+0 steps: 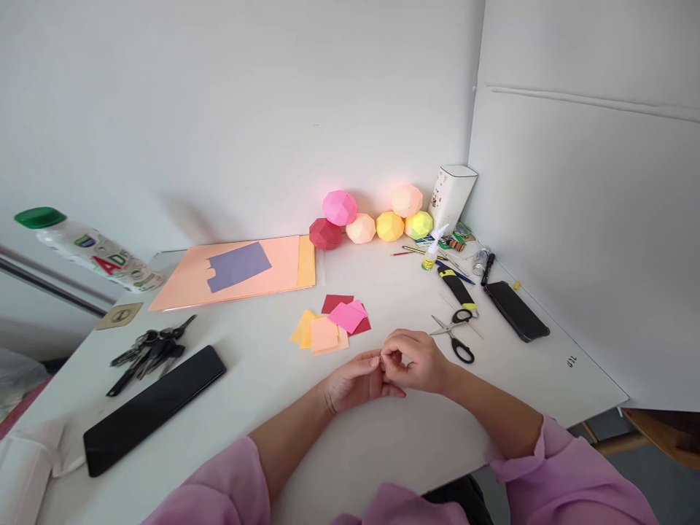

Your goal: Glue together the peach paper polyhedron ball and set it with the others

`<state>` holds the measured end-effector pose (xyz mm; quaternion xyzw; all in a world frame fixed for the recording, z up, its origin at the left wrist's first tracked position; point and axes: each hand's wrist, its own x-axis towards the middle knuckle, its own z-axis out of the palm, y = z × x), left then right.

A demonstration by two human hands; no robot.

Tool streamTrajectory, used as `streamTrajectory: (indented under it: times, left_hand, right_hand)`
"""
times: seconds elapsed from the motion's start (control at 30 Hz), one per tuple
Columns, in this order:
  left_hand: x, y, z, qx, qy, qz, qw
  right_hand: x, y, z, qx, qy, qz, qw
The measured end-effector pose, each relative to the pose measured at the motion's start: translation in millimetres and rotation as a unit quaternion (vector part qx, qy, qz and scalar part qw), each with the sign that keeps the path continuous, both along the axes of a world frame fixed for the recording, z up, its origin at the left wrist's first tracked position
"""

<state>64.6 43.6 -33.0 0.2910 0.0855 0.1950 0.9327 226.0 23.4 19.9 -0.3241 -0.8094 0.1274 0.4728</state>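
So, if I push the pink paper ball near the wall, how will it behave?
The pink paper ball looks hollow, so probably very light. Its facets may stop it rolling far. It rests on other paper balls, so it could tumble off.

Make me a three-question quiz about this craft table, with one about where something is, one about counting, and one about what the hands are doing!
1. Where do the scissors lie?
A. beside the right hand
B. on the orange sheet
C. under the keys

2. How many paper balls sit by the wall?
A. three
B. six
C. nine

3. How are the two hands?
A. wide apart, flat on the table
B. together, fingertips pinched, left hand touching the right
C. each holding a pen

Answers:
1 A, the scissors rest on the white table just right of that hand.
2 B, one red, one pink, two peach, one yellow and one yellow-green.
3 B, the hands meet at the fingertips; whatever they pinch is too small to tell.
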Motion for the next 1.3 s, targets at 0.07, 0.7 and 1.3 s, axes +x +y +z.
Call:
streamTrajectory:
  times: [0.07,0.7,1.3]
  left_hand:
    - [0.0,0.0,1.0,0.001,0.001,0.0,1.0]
    - [-0.9,0.2,0.1,0.005,-0.004,-0.006,1.0]
    - [-1.8,0.3,-2.0,0.016,-0.001,-0.013,1.0]
  right_hand:
    - [0.0,-0.7,0.9,-0.018,0.01,0.006,1.0]
    - [1.2,-0.9,0.3,-0.056,0.027,0.016,0.998]
    - [-1.6,-2.1,0.1,-0.041,0.008,0.027,0.999]
